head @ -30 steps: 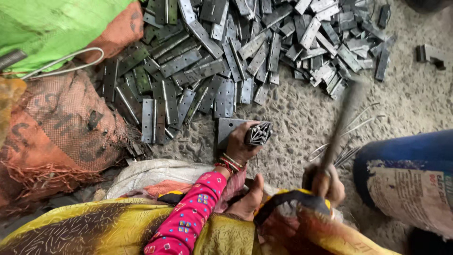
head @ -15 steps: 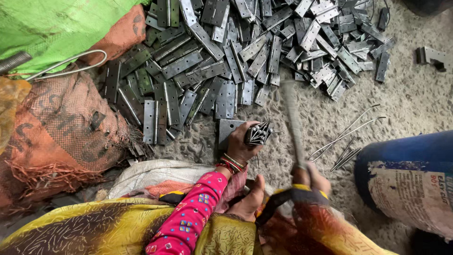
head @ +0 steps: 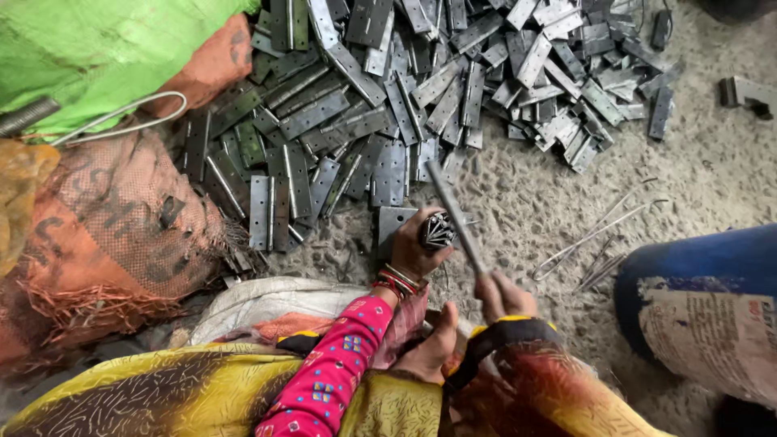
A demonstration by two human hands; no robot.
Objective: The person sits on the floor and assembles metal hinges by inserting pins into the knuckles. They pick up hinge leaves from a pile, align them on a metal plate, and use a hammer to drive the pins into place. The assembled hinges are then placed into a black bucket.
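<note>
Crowding hands (head: 453, 267) — hinge heap (head: 388, 105), sacks (head: 105, 218).

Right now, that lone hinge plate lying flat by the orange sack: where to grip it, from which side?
Grip the hinge plate across its narrow width, coming from above. It lies flat, long axis running away from the person. The left edge looks free; the right long edge abuts a neighbouring plate, so probably slide it left first.

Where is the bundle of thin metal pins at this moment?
The bundle of pins is in the left hand, low in the centre of the head view, just below the pile of hinges.
</note>
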